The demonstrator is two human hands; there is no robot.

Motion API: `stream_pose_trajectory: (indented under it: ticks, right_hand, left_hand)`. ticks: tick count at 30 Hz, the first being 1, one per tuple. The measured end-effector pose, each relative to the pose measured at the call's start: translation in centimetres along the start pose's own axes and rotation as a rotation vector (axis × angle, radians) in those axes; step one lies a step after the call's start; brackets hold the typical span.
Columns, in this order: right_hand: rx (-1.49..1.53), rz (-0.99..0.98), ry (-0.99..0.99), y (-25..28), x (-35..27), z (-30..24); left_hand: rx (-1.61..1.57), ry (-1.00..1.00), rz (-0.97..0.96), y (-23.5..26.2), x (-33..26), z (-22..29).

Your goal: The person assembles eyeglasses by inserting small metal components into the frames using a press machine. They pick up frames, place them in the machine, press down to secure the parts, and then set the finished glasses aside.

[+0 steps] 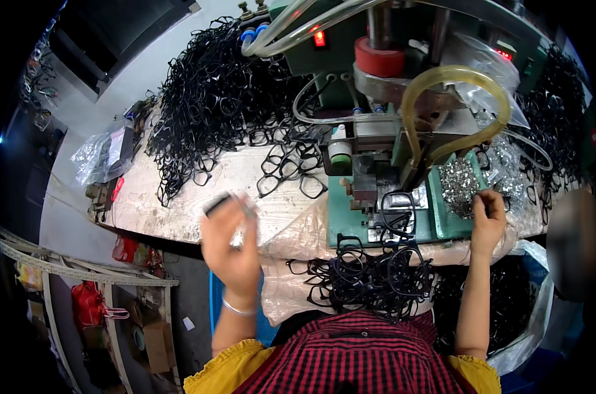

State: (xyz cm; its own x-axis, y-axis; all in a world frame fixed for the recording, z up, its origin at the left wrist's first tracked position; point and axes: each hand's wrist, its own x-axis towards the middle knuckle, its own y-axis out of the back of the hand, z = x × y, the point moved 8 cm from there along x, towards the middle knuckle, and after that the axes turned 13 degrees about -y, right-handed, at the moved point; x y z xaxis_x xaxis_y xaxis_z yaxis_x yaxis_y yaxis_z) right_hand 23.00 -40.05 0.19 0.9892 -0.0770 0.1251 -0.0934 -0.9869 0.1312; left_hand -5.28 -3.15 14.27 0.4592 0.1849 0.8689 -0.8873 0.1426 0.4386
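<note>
Your left hand (pixel 231 246) is raised above the counter (pixel 179 197) edge, fingers closed on a black glasses frame (pixel 220 202) that blurs at your fingertips. As far as the blur lets you tell, its long axis runs up and to the right, the high end aimed at the loose frames (pixel 291 167) just beyond your fingers. The big heap of frames (pixel 212 105) lies farther out. The grip looks light, so a quick swing could flick the frame off the counter edge right below your hand, or hook it into the loose ones.

The green press (pixel 376 190) stands between your hands. Your right hand (pixel 488 220) pinches at the pile of small metal parts (pixel 462 187); whether it holds one you cannot tell. Its sleeve side sits near the yellow hose (pixel 455 105), which could snag, and fingers so near the press tooling risk a pinch.
</note>
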Motion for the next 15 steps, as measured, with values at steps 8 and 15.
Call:
stream_pose_trajectory:
  ticks: [8, 15]
  right_hand:
    - [-0.056, -0.105, -0.011, -6.3, 0.8, -3.2]
    - [-0.464, 0.136, 0.223, 2.3, -3.9, -3.8]
  left_hand:
    - [0.446, 0.03, -0.681, -13.3, -7.5, -16.6]
    - [-0.128, 0.445, -0.193, -8.1, -8.2, -15.7]
